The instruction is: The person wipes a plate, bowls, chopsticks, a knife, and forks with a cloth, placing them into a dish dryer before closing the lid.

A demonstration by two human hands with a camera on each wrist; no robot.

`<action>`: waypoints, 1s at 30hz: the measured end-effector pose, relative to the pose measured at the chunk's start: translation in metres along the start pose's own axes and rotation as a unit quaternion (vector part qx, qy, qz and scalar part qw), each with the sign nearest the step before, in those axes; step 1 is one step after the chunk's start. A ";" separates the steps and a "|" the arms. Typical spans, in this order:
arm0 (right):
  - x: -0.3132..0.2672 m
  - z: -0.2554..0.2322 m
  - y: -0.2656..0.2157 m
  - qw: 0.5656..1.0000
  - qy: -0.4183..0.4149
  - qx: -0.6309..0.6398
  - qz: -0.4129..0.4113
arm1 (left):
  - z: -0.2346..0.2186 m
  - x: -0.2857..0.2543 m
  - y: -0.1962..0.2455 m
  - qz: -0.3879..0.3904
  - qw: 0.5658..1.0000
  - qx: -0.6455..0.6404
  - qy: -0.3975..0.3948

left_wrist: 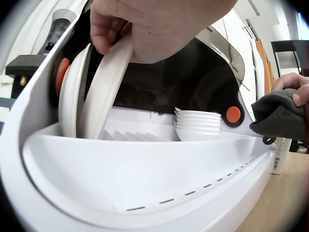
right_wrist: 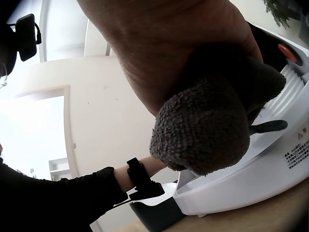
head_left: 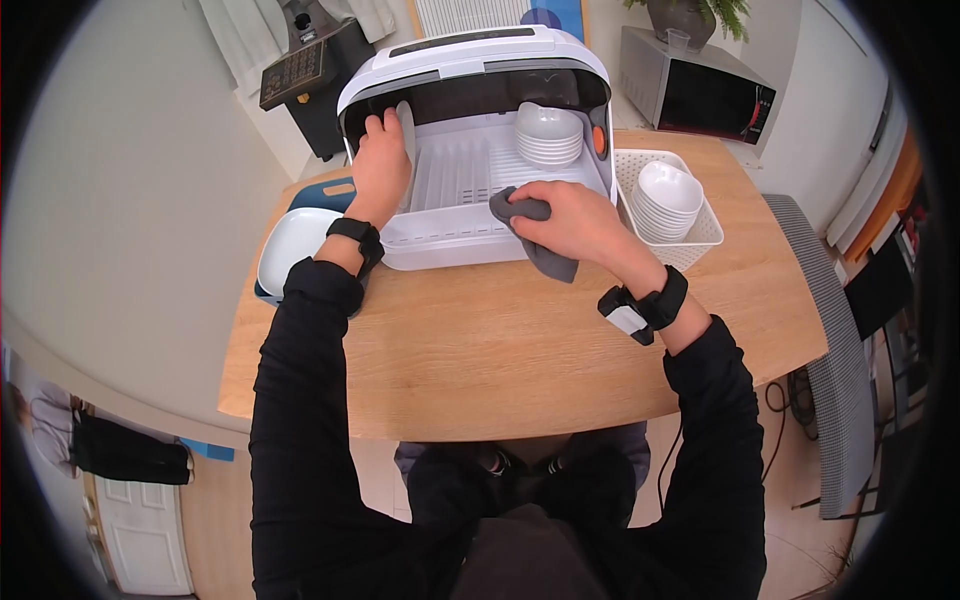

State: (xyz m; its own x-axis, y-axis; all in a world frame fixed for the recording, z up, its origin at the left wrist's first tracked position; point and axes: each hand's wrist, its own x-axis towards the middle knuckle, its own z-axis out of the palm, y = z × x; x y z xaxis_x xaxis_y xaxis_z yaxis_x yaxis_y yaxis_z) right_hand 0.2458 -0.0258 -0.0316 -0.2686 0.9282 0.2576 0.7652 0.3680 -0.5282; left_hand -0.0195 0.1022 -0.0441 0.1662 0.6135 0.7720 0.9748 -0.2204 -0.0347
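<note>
A white dish cabinet (head_left: 440, 250) with a raised dark lid stands on the table. My left hand (head_left: 383, 165) is inside its left end; in the left wrist view the left hand (left_wrist: 154, 29) pinches the top of a white plate (left_wrist: 107, 84), beside another upright plate (left_wrist: 72, 92) at the left wall. My right hand (head_left: 575, 222) grips a grey cloth (head_left: 548, 260) over the cabinet's front right edge; the cloth (right_wrist: 203, 128) bunches below the palm in the right wrist view. Stacked white bowls (head_left: 549, 135) sit at the cabinet's right.
Right of the cabinet, a white basket (head_left: 707, 238) holds stacked bowls (head_left: 668, 200). On the left, a blue bin (head_left: 325, 190) has a white square plate (head_left: 293, 248) on it. A microwave (head_left: 700, 95) stands behind at the right. Wooden table surface (head_left: 500, 350) lies in front.
</note>
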 end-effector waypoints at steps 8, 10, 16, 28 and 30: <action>-0.003 0.000 -0.001 1.000 -0.011 -0.013 0.013 | -0.015 0.011 0.009 -0.022 0.996 0.045 -0.076; -0.003 -0.001 -0.001 1.000 -0.008 -0.018 0.008 | -0.011 0.014 0.006 -0.005 0.995 0.070 -0.078; -0.007 -0.002 -0.001 0.999 -0.020 -0.021 0.016 | -0.014 0.023 0.001 0.038 0.985 0.142 -0.088; -0.006 0.004 0.002 0.998 -0.035 -0.040 0.015 | -0.015 0.024 -0.011 0.018 0.991 0.099 -0.084; -0.005 0.005 0.002 0.998 -0.036 -0.042 0.014 | -0.015 0.027 -0.012 0.007 0.993 0.089 -0.080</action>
State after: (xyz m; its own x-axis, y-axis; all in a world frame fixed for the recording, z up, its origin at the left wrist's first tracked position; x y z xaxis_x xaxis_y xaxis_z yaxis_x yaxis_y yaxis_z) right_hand 0.2455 -0.0293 -0.0384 -0.2851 0.9407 0.1840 0.8186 0.3388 -0.4638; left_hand -0.0293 0.1098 -0.0130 0.1884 0.7270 0.6603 0.9806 -0.1020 -0.1674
